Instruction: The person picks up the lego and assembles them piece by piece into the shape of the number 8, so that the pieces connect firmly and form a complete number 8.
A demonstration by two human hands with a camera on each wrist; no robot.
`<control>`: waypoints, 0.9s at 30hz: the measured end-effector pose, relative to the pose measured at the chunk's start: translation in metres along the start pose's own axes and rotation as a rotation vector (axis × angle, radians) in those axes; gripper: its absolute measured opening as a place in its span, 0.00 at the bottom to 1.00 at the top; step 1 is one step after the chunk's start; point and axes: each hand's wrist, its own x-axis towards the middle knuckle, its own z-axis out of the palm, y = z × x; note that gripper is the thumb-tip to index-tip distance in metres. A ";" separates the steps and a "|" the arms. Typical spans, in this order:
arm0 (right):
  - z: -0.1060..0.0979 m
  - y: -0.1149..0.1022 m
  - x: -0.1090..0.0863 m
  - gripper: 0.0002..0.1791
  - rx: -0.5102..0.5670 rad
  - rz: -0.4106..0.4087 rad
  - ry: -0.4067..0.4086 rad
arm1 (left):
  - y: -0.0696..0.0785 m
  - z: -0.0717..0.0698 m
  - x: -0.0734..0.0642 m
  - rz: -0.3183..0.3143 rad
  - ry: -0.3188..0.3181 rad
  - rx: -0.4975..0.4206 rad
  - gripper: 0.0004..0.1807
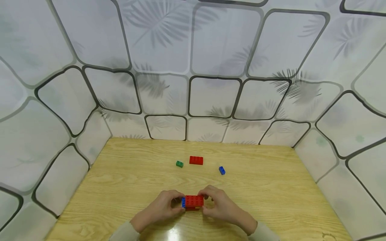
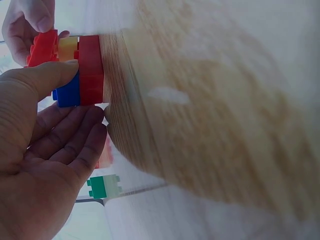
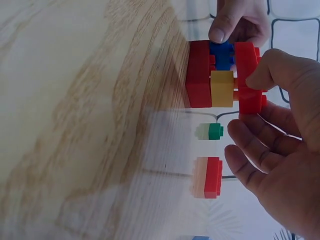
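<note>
Right hand [image 1: 222, 205] pinches the upper red brick [image 3: 248, 77] at its right end, thumb on the near side, fingers on the far side. Left hand [image 1: 159, 206] pinches the blue brick [image 2: 69, 92] at the left end of the same stack, thumb near side, fingertips far side.

Stack is at the front middle of the table [image 1: 144, 157], between the two hands. Layers: lower red brick [image 3: 198, 75] at the bottom, then the blue brick on the left and the yellow brick [image 3: 222, 89] on the right, upper red brick on top. Right wrist view shows a gap with studs visible between yellow and upper red, so that end isn't fully seated. Upper red leaves some of the blue studs uncovered at the left end.

Past the hands, well apart from the stack, three separate bricks sit on the table: green brick [image 1: 179, 164] on the left, spare red brick [image 1: 196, 160] just beside it, small blue brick [image 1: 221, 170] off to the right, slightly nearer the person and lying at an angle.

Table is light wood grain with a glossy top. Light sleeves [image 1: 125, 231] on both arms. White backdrop [image 1: 214, 97] around the back and sides, dark rounded outlines, grey leaf print.
</note>
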 end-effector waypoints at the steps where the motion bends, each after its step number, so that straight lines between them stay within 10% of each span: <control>1: 0.000 0.000 0.000 0.20 -0.005 -0.001 0.002 | 0.000 0.000 0.000 0.002 0.001 -0.003 0.19; 27: 0.004 -0.006 0.002 0.19 -0.080 -0.044 0.021 | -0.001 0.002 -0.001 0.062 0.028 -0.028 0.25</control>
